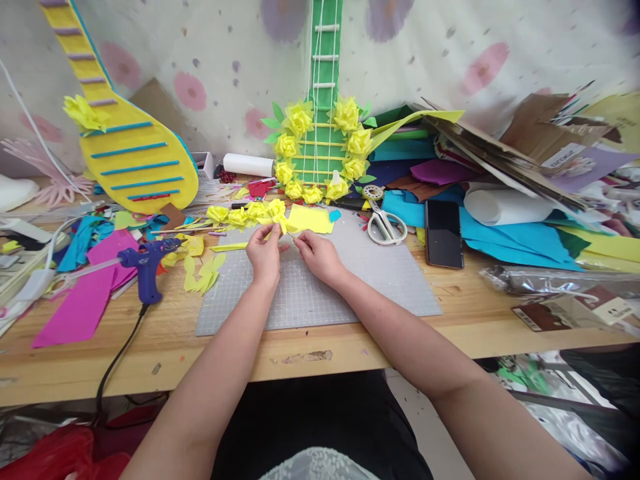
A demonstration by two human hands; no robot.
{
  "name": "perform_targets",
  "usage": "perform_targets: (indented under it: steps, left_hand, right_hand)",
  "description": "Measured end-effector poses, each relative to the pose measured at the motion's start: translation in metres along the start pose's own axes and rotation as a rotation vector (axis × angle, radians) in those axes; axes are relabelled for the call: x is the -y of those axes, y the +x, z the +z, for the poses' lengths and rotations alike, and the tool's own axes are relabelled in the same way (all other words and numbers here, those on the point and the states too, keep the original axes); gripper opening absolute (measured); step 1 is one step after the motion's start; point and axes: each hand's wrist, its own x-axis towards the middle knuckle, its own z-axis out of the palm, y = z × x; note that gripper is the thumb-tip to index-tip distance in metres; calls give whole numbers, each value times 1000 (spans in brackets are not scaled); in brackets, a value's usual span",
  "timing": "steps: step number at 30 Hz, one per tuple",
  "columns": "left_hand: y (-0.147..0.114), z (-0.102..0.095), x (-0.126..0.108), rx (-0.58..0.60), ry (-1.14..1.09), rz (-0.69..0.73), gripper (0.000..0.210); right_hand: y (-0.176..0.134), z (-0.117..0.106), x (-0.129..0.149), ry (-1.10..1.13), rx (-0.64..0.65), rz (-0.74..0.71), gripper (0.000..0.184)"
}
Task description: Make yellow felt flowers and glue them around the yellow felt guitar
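My left hand [265,253] is closed in a pinch on a small yellow paper piece [284,227] above the grey cutting mat [320,300]. Close by on the right, my right hand [320,255] has its thumb and fingers pressed together at a thin tip too small to name. Just behind the hands lie a row of yellow paper flowers [237,217] and a flat yellow paper sheet [313,219]. A narrow yellow strip [229,247] is left of my left hand.
White-handled scissors [387,227] and a phone [444,233] lie to the right. At left are a blue glue gun [149,263] with a trailing cord and magenta paper [83,300]. Green [325,150] and yellow [145,160] guitar shapes stand behind; cardboard [540,123] is piled at right.
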Motion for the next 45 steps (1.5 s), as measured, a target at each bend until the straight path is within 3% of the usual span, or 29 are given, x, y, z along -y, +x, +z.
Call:
perform_targets:
  steps: [7, 15, 24, 28, 35, 42, 45]
  left_hand:
    - [0, -2, -6, -41, -43, -93, 31]
    - [2, -3, -3, -50, 33, -20, 27]
    - [5, -5, 1, -34, 99, -21, 33]
    - [8, -7, 6, -33, 259, 96, 32]
    - [8, -11, 10, 77, 373, 324, 21]
    - [7, -11, 13, 89, 304, 213, 25]
    - [7, -10, 12, 82, 336, 221, 25]
  right_hand:
    - [-1, -1, -2, -180, 25, -60, 20]
    - [-4, -3, 4, -387, 91, -94, 19]
    - [-5, -6, 3, -409, 147, -126, 23]
    - [-5, -4, 2, -414, 155, -123, 26]
    - [-4, -8, 5, -333, 82, -44, 26]
    - [-3, -10, 3, -328, 152, -98, 24]
    - [-2, -8, 3, -362, 120, -77, 24]
